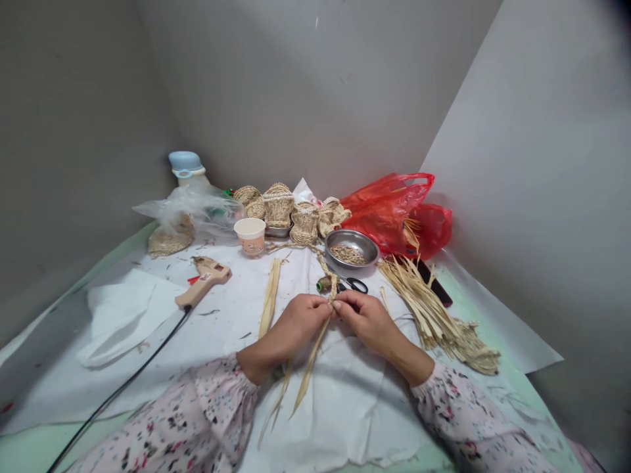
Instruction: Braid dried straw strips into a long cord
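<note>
Our left hand and right hand sit close together, fingers curled and nearly closed, pinching a plaited straw strip between them, probably to keep the plait tight. Its loose strands hang down toward us, and its far end runs beyond the hands toward the woven straw slippers. Just past the hands lie scissors and a small spool, apparently kept within easy reach. A bundle of straw strips sits beyond the right hand, a metal bowl of straw bits lies ahead, and a glue gun rests beyond the left hand.
</note>
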Motion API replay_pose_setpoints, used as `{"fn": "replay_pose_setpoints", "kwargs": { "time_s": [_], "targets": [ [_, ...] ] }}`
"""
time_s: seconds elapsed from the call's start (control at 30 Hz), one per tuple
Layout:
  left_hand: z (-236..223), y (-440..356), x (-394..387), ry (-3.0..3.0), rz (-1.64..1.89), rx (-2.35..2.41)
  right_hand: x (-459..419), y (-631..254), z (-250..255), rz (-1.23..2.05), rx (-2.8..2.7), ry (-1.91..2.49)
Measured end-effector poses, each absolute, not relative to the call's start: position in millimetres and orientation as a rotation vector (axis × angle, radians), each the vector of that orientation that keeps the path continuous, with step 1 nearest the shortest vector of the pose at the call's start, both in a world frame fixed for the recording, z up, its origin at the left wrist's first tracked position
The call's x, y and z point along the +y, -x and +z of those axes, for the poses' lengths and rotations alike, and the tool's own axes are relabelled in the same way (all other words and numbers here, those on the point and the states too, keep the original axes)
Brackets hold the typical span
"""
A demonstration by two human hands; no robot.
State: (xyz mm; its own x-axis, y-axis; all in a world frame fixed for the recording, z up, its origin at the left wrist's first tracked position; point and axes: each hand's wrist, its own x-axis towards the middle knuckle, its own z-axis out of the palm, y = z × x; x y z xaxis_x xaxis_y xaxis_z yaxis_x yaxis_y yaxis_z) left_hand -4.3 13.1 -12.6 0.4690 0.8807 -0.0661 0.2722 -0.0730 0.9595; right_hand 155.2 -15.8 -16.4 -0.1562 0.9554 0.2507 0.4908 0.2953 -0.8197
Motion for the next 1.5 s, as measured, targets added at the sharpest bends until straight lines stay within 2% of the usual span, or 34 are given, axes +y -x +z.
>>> {"fn": "replay_pose_setpoints", "kwargs": {
  "time_s": [0.5,0.77,1.0,1.23,1.5],
  "targets": [
    [-4.7,4.9,7.4,-2.016,0.729,1.187,-18.8,-150.9,-16.9,0.561,-1.726,1.494],
    [-0.9,3.1,1.8,-1.999,0.910,1.289,-18.7,-149.5,-18.4,0.609,-1.626,1.516],
    [2.9,-7.3,-15.4,-2.073,0.780,1.229,-17.6,-150.0,-21.7,0.689,-1.529,1.483],
    [-2.9,-8.9,-19.2,-2.180,0.719,1.269,-16.4,-148.8,-20.8,0.936,-1.312,1.343],
    [2.1,-9.3,-20.0,-2.420,0.369,1.336,-14.3,-146.8,-24.4,1.366,-1.056,1.090]
  ]
}}
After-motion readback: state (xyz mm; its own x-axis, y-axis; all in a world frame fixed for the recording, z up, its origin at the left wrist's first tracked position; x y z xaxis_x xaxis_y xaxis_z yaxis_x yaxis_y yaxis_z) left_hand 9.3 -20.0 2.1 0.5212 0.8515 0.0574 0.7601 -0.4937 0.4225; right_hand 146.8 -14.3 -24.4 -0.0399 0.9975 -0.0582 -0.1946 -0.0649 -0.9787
